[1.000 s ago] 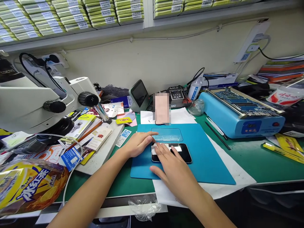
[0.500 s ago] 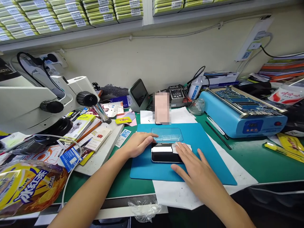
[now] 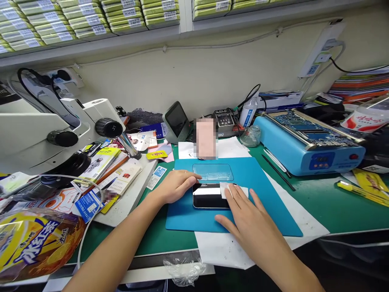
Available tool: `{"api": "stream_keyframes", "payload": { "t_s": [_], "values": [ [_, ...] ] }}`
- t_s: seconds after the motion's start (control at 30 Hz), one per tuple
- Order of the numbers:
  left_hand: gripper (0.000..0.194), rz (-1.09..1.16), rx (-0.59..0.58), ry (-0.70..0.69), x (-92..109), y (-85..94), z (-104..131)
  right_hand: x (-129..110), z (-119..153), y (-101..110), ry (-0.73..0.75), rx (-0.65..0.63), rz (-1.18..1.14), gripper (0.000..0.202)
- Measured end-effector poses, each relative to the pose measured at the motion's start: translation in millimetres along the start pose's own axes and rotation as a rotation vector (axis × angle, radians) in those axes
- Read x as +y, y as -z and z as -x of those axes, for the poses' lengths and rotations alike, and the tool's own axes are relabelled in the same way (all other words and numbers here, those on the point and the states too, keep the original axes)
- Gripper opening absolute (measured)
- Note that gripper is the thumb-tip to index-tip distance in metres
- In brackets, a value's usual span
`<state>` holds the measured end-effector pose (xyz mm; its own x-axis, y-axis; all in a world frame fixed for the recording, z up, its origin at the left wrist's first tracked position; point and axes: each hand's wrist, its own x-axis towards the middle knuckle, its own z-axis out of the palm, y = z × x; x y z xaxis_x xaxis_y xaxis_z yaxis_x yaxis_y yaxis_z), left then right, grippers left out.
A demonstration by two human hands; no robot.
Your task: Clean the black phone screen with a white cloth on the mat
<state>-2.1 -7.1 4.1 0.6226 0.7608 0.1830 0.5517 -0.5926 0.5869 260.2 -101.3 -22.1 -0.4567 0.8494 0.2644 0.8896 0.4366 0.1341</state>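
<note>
A smartphone [image 3: 207, 199] with a glossy black face lies lengthwise on a blue mat [image 3: 258, 174]. My left hand [image 3: 176, 185] holds its left end, thumb and forefinger at the upper left corner. Under the outstretched fingers of my right hand [image 3: 249, 213], a folded white wipe [image 3: 224, 189] is pressed onto the right part of the phone's face. The right thumb sticks out to the left, off the phone. Just behind the phone, a clear screen protector [image 3: 212, 171] with a dark outline lies on the mat.
A microscope [image 3: 91, 117] and piled papers [image 3: 124, 174] stand on the left, with a drink bottle [image 3: 39, 243] in front. On the right sits a blue heating machine [image 3: 313, 150] bearing circuit boards. A pink pixelated thing [image 3: 206, 138] stands behind the mat.
The wipe shows more openly, spread to either side of my right fingers. My right hand has shifted slightly on the phone. The left hand keeps its place at the phone's left end.
</note>
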Motion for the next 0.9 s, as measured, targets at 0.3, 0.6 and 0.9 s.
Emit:
{"api": "stream_keyframes", "payload": {
  "t_s": [0.3, 0.6, 0.9],
  "values": [
    [0.063, -0.035, -0.013, -0.022, 0.9, 0.6, -0.2, -5.7, 18.1, 13.2, 0.125, 0.030, 0.059, 0.074],
    [0.063, -0.034, 0.003, -0.025, -0.5, -0.1, -0.1, -1.6, 2.1, 7.7, 0.074, -0.013, -0.009, 0.074],
    [0.062, -0.065, 0.000, -0.044, -1.9, -0.5, -0.4, 0.7, -2.3, 16.5, 0.087, 0.013, 0.005, 0.078]
  ]
}}
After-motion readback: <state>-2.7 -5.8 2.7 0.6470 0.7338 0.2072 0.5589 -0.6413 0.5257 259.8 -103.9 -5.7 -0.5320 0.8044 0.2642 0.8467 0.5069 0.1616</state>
